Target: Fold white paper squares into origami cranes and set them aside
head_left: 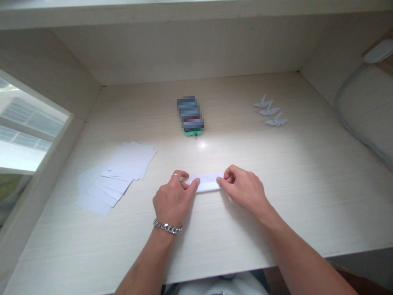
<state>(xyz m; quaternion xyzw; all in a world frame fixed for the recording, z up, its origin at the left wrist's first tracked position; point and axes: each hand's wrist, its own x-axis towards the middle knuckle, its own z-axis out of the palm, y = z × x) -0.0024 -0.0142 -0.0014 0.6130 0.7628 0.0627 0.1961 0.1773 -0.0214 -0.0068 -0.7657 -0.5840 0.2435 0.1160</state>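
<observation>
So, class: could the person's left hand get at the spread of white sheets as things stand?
Probably yes. The left hand pinches one end of the folded paper strip; the white sheets lie just to its left on the desk, nothing between them.

Desk [276, 172]: pale wood-grain top, set in an alcove with matching back and side walls. Lying on it, left to right: a loose fan of white paper sheets [113, 180], overlapping, near the left edge; a folded white paper strip [208, 182], flat and near the front edge, pinched at its ends by the left hand [173, 198] and right hand [244, 188], both resting on the top; a phone in a green case [190, 116], mid-desk and well behind the strip (its face is blurred); three small white folded-paper cranes [270, 111], in a close diagonal row towards the far right.
</observation>
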